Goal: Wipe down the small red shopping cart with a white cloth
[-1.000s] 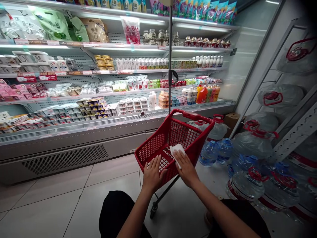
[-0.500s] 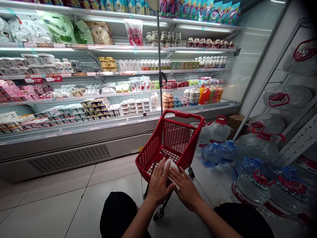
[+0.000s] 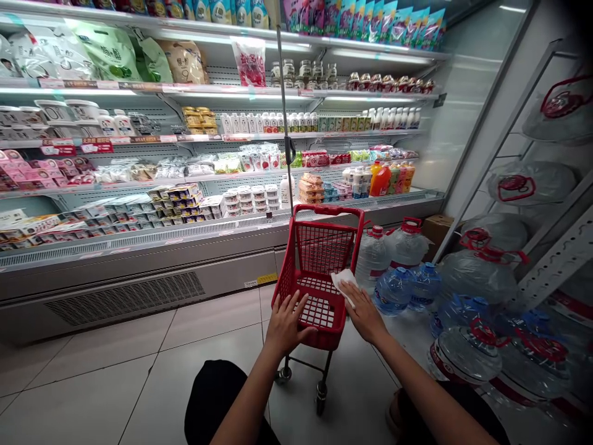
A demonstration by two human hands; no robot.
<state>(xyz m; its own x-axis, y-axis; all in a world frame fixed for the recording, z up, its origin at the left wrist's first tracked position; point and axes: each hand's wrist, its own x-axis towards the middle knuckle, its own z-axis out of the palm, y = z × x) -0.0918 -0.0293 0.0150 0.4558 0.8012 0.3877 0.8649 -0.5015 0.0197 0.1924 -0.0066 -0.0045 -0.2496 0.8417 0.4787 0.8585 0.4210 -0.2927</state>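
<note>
Shopping cart [image 3: 324, 340] on tiled floor [image 3: 204, 349], in front of fridge shelves [image 3: 139, 272], left of water bottles [image 3: 393, 290]. Left hand [image 3: 283, 324] released, fingers spread at near-left rim. Right hand [image 3: 364, 314] grasping white tissue [image 3: 343, 280] at right side.

Main light: long white strip lights [image 3: 382, 55] under the shelves of the grey metal open-front cooler [image 3: 231, 266]. Interior bright; strips close to blown out; lower front panel in shade. Glints on glossy white plastic bags [image 3: 55, 52], upper left. Pale reflections on the clear side panel [image 3: 467, 99]. Small bright streak, top right.

Right side dim: big clear plastic water bottles with red handles [image 3: 466, 355] sit in murk, faint highlights only. Top right corner near black. Square pale floor tiles [image 3: 102, 377] greyish, darkening far left. Black trouser leg [image 3: 217, 402]: little detail. Red plastic shopping cart [image 3: 327, 247] softly lit, fairly sharp; thin white wipe [image 3: 343, 285] very light. Wide-angle stretch toward edges; small label print too soft to read.
</note>
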